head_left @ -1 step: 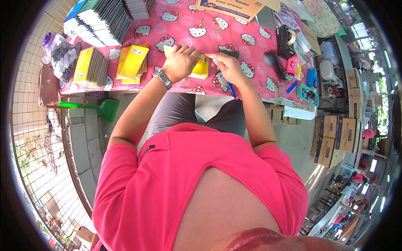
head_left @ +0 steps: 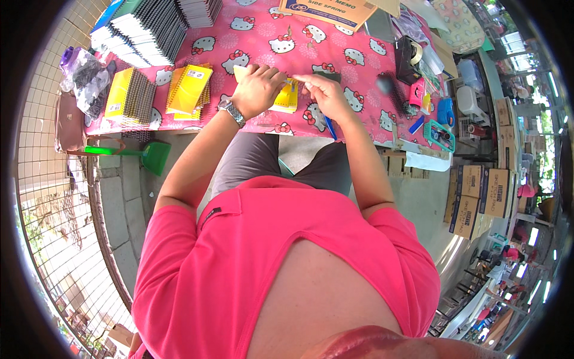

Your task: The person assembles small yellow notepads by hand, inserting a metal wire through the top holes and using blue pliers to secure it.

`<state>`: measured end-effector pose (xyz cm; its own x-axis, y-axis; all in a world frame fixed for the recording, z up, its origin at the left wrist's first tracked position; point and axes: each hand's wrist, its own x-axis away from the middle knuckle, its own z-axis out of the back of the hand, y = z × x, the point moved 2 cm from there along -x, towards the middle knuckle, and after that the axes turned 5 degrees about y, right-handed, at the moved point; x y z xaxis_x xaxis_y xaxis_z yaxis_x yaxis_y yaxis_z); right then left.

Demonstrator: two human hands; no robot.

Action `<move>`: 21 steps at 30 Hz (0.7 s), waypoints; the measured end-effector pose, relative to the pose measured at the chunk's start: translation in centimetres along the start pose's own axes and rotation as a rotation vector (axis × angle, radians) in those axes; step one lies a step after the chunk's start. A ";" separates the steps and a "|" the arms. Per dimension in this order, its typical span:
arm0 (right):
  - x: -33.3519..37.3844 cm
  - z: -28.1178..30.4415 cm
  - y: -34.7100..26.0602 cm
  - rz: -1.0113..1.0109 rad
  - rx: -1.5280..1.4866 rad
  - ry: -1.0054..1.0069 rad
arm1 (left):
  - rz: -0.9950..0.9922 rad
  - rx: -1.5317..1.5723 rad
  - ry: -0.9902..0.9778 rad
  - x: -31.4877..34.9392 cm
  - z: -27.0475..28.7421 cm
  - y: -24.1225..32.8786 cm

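A small yellow spiral notepad (head_left: 286, 102) lies on the table in front of me. My left hand (head_left: 258, 91) rests across it, fingers bent over the pages, and hides much of it. A pale leaf or cover (head_left: 240, 72) sticks out beyond that hand's far left side. My right hand (head_left: 326, 94) is at the pad's right edge, its index finger stretched toward the far edge. Its other fingers are partly curled, with nothing visible in them. Below the right wrist lies a blue pen-like stick (head_left: 330, 127). A dark flat piece (head_left: 329, 76) shows past the right hand.
Yellow notepads stand in a stack (head_left: 122, 99) and a looser pile (head_left: 188, 93) on the left. Larger spiral notebooks (head_left: 143, 30) rise behind them. A cardboard box (head_left: 329, 13) sits at the back. A black tape dispenser (head_left: 408, 60) and a teal basket (head_left: 439, 136) are on the right.
My right index finger has lifted and straightened very slightly. The left hand and the notepad have not moved.
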<state>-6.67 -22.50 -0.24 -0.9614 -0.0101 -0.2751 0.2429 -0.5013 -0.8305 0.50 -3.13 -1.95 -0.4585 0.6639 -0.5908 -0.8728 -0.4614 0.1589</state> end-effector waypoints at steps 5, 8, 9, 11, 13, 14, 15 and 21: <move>0.1 -0.3 1.7 0.083 0.004 0.008 | 0.008 0.015 0.015 -0.1 -0.1 0.2; 0.3 -0.4 1.9 -0.110 -0.079 -0.071 | 0.011 0.006 0.003 -0.1 -0.1 0.2; 0.1 -0.6 2.0 -0.146 -0.104 -0.070 | 0.013 0.004 -0.003 -0.2 -0.1 0.3; 0.1 -1.0 1.9 -0.177 -0.145 -0.044 | 0.001 -0.002 0.002 -0.2 -0.2 0.5; 0.5 -1.4 1.7 -0.164 -0.173 0.004 | -0.007 -0.001 -0.002 -0.4 -0.1 0.6; 0.6 -1.2 1.8 -0.143 -0.164 0.004 | -0.010 0.001 -0.010 -0.5 -0.1 0.6; 0.6 -1.1 1.8 -0.097 -0.162 0.028 | -0.012 0.004 -0.021 -0.4 0.0 0.7; 1.1 -1.3 2.4 -0.155 -0.177 -0.029 | 0.034 0.004 -0.046 -0.5 0.0 0.4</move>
<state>-6.95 -22.60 -3.19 -0.9916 0.0289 -0.1261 0.1089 -0.3397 -0.9342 0.34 -3.67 -1.61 -0.4951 0.6740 -0.5482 -0.8572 -0.4820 0.1814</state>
